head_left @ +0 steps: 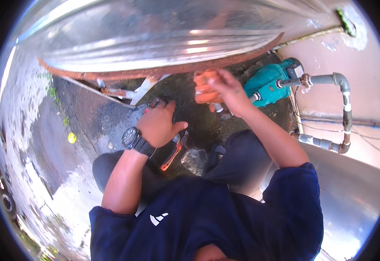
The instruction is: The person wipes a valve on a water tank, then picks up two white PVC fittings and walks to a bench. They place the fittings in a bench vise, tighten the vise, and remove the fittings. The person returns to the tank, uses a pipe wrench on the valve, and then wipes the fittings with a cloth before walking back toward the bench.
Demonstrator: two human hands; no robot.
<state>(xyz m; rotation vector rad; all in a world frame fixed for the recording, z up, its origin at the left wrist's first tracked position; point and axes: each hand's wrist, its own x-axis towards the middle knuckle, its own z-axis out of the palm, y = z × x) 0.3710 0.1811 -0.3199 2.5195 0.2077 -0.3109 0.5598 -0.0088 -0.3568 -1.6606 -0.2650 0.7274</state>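
Observation:
My left hand [157,124], with a black watch at the wrist, reaches low over the wet floor with its thumb and fingers spread. A small grey metal piece [156,103] shows by its fingertips; most of it is hidden. My right hand [230,90] is closed at the side of an orange, ridged, lumpy thing [204,88], whose kind I cannot make out. Just below that thing, a short grey pipe end [218,107] shows. An orange-handled tool [171,157] lies between my knees, its head partly hidden. Beside it rests a crumpled clear plastic bag [194,162].
A large shiny metal tank [155,48] on a rusty ring overhangs the work spot. At right stands a teal water pump [266,82] with grey piping [345,100] along the wall. A steel cylinder [338,187] is beside my right arm. A yellow ball-like thing [71,138] lies left.

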